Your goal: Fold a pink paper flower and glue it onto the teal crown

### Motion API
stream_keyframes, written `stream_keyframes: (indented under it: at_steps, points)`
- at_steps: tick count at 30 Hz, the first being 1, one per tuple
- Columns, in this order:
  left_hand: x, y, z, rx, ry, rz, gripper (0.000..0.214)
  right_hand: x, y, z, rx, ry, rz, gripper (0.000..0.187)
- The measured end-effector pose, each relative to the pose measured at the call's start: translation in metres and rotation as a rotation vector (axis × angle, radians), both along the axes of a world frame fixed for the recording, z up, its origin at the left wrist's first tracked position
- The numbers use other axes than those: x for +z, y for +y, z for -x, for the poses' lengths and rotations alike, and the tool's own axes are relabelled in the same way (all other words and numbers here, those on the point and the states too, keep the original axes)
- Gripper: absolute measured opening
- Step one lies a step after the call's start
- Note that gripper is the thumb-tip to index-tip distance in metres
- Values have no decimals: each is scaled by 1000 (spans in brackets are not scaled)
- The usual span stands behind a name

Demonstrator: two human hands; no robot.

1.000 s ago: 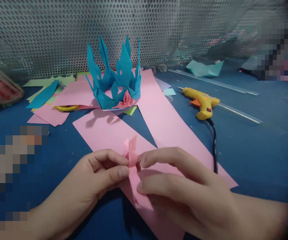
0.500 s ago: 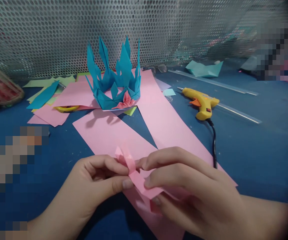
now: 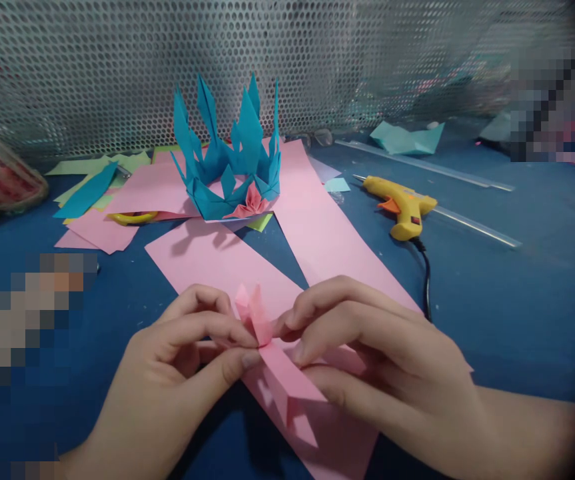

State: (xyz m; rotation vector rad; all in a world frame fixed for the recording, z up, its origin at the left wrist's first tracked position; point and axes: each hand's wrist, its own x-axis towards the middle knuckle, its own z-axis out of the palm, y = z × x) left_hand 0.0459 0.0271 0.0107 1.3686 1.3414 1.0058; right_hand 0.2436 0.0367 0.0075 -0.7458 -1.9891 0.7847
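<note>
Between my hands is a folded pink paper piece (image 3: 287, 377), with pointed flaps standing up at its far end and a longer folded strip reaching toward me. My left hand (image 3: 187, 363) pinches it at the base of the flaps between thumb and index finger. My right hand (image 3: 377, 360) has its fingers closed on the strip's right side; the fingertips are partly hidden behind the paper. Beneath both hands lie flat pink paper strips (image 3: 217, 260) on the blue table. Beyond them stands a blue paper crown (image 3: 250, 140) with a pink folded flower (image 3: 252, 202) on its front.
A yellow glue gun (image 3: 402, 203) with a black cord lies at the right, near clear glue sticks (image 3: 427, 165) and a teal folded paper (image 3: 407, 138). Paper scraps (image 3: 98, 230), yellow-handled scissors (image 3: 134, 218) and a clear jar (image 3: 4, 173) are at the left. A perforated metal panel (image 3: 117, 73) stands behind.
The front of the folded strip has dropped and opened out a little. My right fingers have shifted up and back along its side, while my left hand keeps its pinch, fingers raised slightly.
</note>
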Motion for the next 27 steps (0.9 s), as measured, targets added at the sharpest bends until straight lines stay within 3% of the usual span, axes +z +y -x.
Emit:
stream_keyframes:
  at_steps: [7,11,16,22,27]
  points:
    - [-6,-8,6,-58,81,-100,13,-3,-1,0,-27,12,2,4]
    - [-4,-11,3,-64,30,-74,12,-4,0,3,-68,35,82,7]
    - [0,-13,-5,6,46,-76,13,-3,-1,3,-40,20,134,9]
    - [-2,-13,-4,-43,95,-133,13,-4,-1,4,1,81,274,19]
    - [-2,-12,-3,-61,122,-150,12,-5,0,5,21,101,241,13]
